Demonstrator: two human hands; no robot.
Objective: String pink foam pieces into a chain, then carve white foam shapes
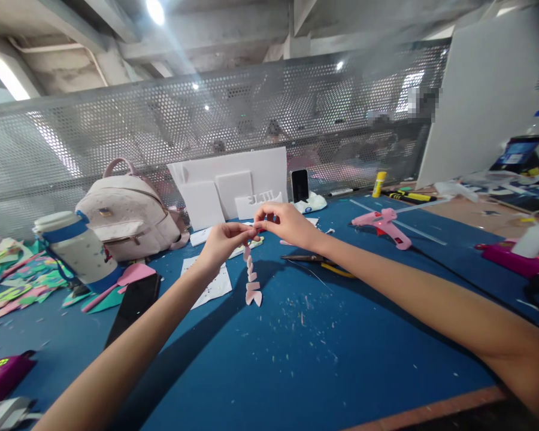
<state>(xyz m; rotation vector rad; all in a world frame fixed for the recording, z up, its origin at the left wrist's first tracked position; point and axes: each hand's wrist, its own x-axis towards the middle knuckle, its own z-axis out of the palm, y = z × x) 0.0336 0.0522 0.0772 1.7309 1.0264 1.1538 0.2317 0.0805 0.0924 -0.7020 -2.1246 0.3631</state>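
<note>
My left hand and my right hand meet above the blue table, thumbs and fingers pinched with their tips almost touching. Below the left fingertips runs a pale pink zigzag strip of small foam-like pieces, with a forked lower end; its upper end goes up into the left fingers. A small bit of red shows at the right fingertips, too little to name. White printed paper lies beside the left wrist. Scissors with black and yellow parts lie under the right forearm.
A pink glue gun with a cord lies right, near a glue stick. Left are a tumbler, backpack, black phone and foam scraps. White boards and another phone stand behind the hands.
</note>
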